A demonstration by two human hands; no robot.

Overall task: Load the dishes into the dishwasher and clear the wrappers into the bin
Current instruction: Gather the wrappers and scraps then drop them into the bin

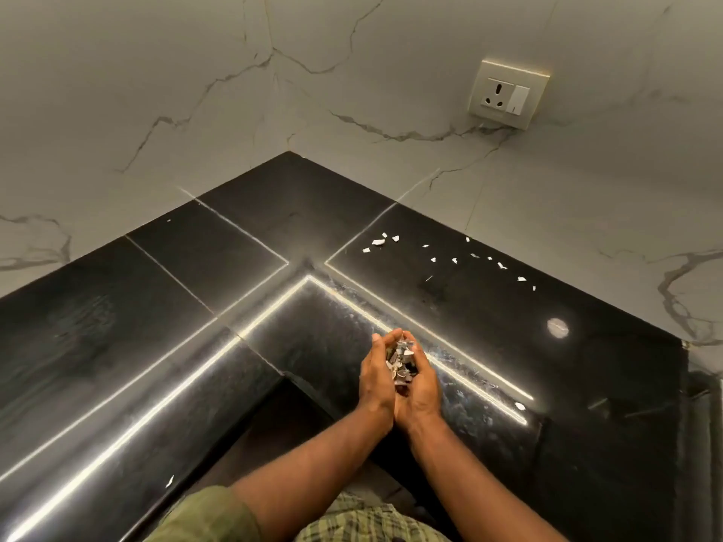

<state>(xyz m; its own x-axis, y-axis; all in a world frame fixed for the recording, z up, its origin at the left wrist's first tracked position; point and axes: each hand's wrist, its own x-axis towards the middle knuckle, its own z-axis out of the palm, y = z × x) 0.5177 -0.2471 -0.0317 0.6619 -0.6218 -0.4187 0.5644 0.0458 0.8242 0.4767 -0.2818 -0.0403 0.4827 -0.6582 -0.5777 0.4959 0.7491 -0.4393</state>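
My left hand (375, 371) and my right hand (420, 387) are pressed together at the heels and cupped over the inner corner of the black countertop (219, 252). Between the palms sits a heap of torn wrapper pieces (401, 363), white and silver. Several more small white wrapper scraps (377, 241) lie scattered on the counter's far right part, close to the wall. One scrap (519, 405) rests near the front right edge and another (169, 481) on the left front edge. No dishes, dishwasher or bin are in view.
The counter is L-shaped and fills a corner between two white marble walls (117, 91). A wall socket with a switch (508, 94) sits on the right wall. A round light reflection (557, 327) shows on the counter's right part. The dark floor lies below my arms.
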